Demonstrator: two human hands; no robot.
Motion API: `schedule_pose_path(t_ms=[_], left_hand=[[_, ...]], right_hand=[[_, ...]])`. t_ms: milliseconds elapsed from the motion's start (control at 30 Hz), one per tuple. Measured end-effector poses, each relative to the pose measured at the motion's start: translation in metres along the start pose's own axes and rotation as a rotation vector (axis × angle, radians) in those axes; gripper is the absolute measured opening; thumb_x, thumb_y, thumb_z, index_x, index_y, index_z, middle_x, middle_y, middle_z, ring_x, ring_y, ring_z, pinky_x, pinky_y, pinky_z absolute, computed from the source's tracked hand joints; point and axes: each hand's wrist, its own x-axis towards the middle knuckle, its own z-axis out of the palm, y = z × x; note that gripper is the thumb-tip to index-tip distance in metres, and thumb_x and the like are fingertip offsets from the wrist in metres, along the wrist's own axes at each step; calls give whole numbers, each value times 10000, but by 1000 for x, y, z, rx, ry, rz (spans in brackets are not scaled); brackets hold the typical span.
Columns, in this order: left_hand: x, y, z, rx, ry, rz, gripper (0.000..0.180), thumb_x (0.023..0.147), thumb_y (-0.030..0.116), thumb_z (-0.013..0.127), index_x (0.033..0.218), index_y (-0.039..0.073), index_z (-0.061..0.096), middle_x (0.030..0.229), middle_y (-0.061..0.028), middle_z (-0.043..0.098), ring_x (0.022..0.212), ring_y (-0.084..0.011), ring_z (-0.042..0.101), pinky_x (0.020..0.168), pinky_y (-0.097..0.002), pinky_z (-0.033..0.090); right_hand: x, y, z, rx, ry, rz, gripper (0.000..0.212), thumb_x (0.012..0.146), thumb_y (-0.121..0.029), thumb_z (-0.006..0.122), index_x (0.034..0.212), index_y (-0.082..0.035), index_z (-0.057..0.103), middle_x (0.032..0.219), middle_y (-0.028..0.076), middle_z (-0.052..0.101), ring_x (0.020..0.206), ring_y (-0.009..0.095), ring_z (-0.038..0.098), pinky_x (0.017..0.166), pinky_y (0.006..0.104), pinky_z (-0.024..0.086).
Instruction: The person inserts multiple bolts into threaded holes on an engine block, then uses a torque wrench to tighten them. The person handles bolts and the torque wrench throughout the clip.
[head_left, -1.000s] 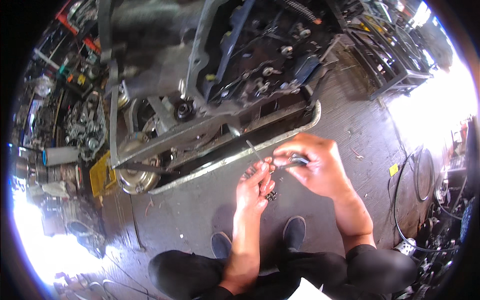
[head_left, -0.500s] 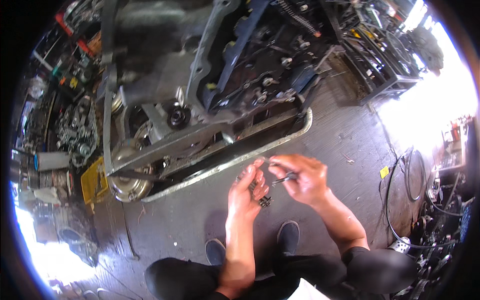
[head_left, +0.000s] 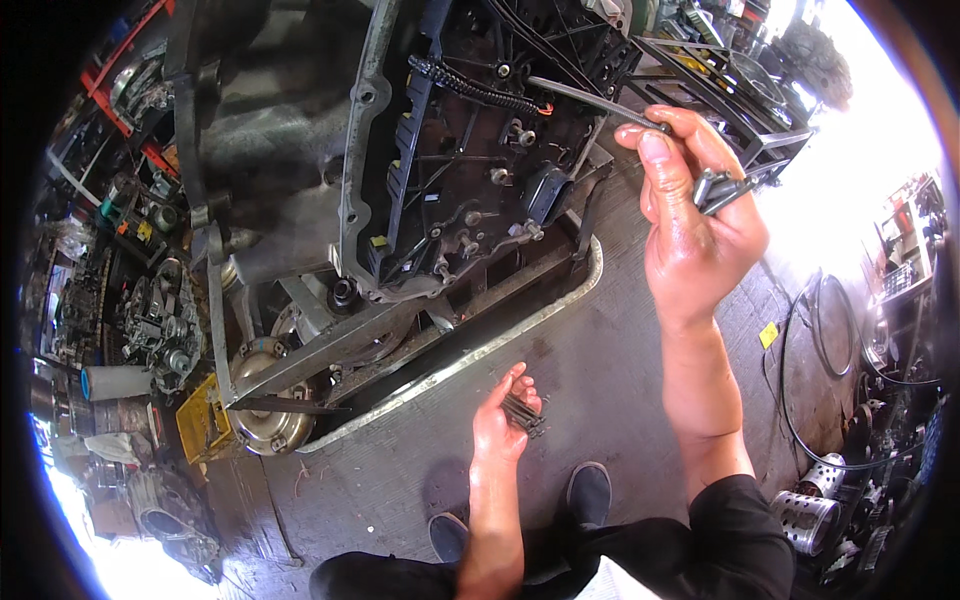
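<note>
My right hand point(head_left: 700, 230) is raised at the right of the gearbox housing point(head_left: 270, 150). Thumb and fingers pinch a long thin bolt point(head_left: 600, 103) by its head end, and its far tip reaches over the black valve body unit point(head_left: 480, 170). More short bolts point(head_left: 722, 192) are tucked between the other fingers of that hand. Lower down, over the floor, my left hand point(head_left: 500, 425) is curled around a bundle of long bolts point(head_left: 521, 414). A ribbed black wiring conduit point(head_left: 475, 85) with orange wire at its end lies across the black unit.
The housing rests on a metal stand point(head_left: 330, 355) above a long drip tray point(head_left: 480, 365). A yellow crate point(head_left: 203, 420) is at the left, with piled parts behind it. A metal rack point(head_left: 770, 125) is far right, and a black cable loop point(head_left: 790, 380) lies on the floor.
My right hand has moved from beside the left hand up and to the right, carrying the long bolt to the black unit. The left hand stays low with its bolts; the view has shifted.
</note>
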Motion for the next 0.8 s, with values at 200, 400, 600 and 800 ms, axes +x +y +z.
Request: schedule_pose_path(t_ms=[200, 400, 600, 800], left_hand=[[2, 1, -4, -10, -17, -16, 294, 1036, 139, 562, 1258, -45, 618, 969, -140, 675, 826, -224, 632, 757, -339, 567], [-1, -2, 4, 23, 1, -6, 305, 1008, 101, 535, 1266, -41, 615, 1011, -162, 693, 896, -267, 668, 840, -373, 586], [-2, -2, 5, 5, -12, -24, 311, 1008, 102, 526, 1272, -41, 610, 1018, -166, 695, 907, -280, 670, 865, -381, 584], [0, -1, 0, 39, -60, -11, 387, 1005, 123, 542, 1343, -60, 584, 1048, -142, 698, 959, -257, 665, 891, -375, 568]], right_hand=[[14, -1, 3, 304, 56, 157, 226, 914, 56, 752, 1133, 95, 714, 900, 129, 770, 707, 59, 653, 675, 170, 519], [13, 6, 6, -262, -141, -271, 207, 872, 56, 779, 1076, 69, 747, 983, 158, 776, 813, 146, 719, 715, 227, 546], [29, 23, 17, -427, -145, -595, 308, 794, 40, 837, 1094, 13, 770, 905, 108, 740, 759, 123, 651, 666, 256, 524], [19, 33, 26, -344, -104, -417, 306, 826, 35, 833, 1119, -8, 755, 912, 76, 745, 736, 109, 647, 673, 230, 514]])
